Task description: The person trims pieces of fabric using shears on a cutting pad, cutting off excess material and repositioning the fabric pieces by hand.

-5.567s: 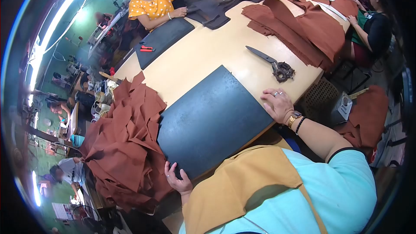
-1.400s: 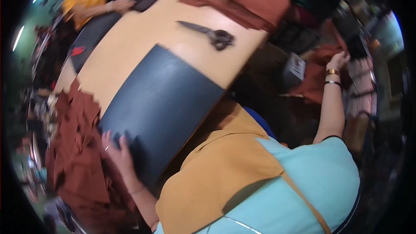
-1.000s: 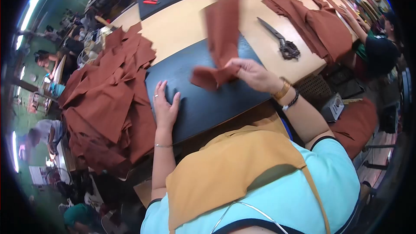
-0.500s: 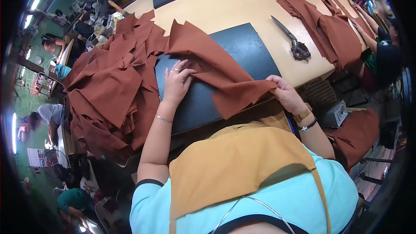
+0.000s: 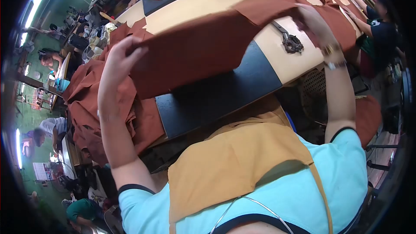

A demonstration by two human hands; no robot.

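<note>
Holding one brown cloth above one dark mat: left hand, right hand, fingers clamped on cloth

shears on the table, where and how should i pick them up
Probably by the dark-wrapped handles, with the right hand once free, coming from the near right side of the table: the handles lie toward that edge, while the blades point away, partly hidden behind the held-up brown cloth.

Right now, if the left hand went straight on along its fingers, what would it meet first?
The left hand would likely meet the raised brown cloth it holds; motion blur leaves depth along that line unclear.
</note>
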